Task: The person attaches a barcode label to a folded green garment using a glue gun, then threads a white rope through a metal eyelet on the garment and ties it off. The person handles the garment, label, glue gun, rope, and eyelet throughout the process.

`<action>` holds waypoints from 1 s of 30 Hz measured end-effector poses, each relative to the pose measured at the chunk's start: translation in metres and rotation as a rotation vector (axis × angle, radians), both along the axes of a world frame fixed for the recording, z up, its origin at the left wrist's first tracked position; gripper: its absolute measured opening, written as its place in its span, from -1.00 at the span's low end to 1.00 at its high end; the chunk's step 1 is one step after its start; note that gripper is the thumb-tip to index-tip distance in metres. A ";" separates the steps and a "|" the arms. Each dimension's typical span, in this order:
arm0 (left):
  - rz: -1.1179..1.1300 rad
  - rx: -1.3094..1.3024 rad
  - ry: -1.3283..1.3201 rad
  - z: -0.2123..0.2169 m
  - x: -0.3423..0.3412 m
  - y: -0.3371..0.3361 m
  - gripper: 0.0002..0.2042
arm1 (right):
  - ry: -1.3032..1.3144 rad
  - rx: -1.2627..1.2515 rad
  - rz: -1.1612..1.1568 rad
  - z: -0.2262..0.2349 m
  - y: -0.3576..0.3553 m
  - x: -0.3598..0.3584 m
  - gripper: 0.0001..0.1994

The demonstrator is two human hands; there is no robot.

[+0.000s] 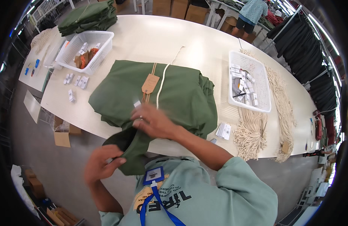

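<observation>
Left hand point(105, 160) pinches a flap point(135, 162) of green cloth point(185, 88) off the near edge of the table point(162, 34); right hand point(153, 121), blurred, grip indiscernible, works over the cloth. Beyond lies a tag point(150, 83). Tagging appears underway; next likely calls for a steady flap.

The green cloth point(185, 94) is matt and smooth; the brown tag point(150, 83) looks like matt card. The baskets point(102, 55) are plastic, the tabletop point(174, 34) smooth and faintly glossy, the cords point(280, 109) rough twisted fibre.
</observation>
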State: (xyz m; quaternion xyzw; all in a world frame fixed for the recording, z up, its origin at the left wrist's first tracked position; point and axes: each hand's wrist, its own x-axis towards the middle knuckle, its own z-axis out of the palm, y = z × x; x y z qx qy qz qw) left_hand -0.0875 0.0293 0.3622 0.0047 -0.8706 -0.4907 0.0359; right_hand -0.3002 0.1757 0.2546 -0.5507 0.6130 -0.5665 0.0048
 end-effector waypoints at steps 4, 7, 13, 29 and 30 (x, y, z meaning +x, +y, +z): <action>0.012 -0.016 -0.107 -0.014 -0.035 0.011 -0.85 | 0.000 0.443 0.317 0.049 0.046 0.015 -0.73; 0.028 0.039 -0.299 -0.023 -0.047 0.003 -0.86 | 0.024 0.694 0.167 0.072 0.089 -0.011 -0.73; -0.072 0.104 -0.199 -0.054 -0.075 0.026 -0.88 | 0.013 0.646 -0.010 0.062 0.106 0.013 -0.74; 0.072 0.074 -0.102 -0.076 -0.078 0.038 -0.92 | -0.137 0.265 -0.368 0.016 0.066 0.055 -0.76; 0.076 0.052 -0.076 -0.077 -0.081 0.041 -0.93 | -0.168 0.277 -0.354 0.012 0.067 0.055 -0.76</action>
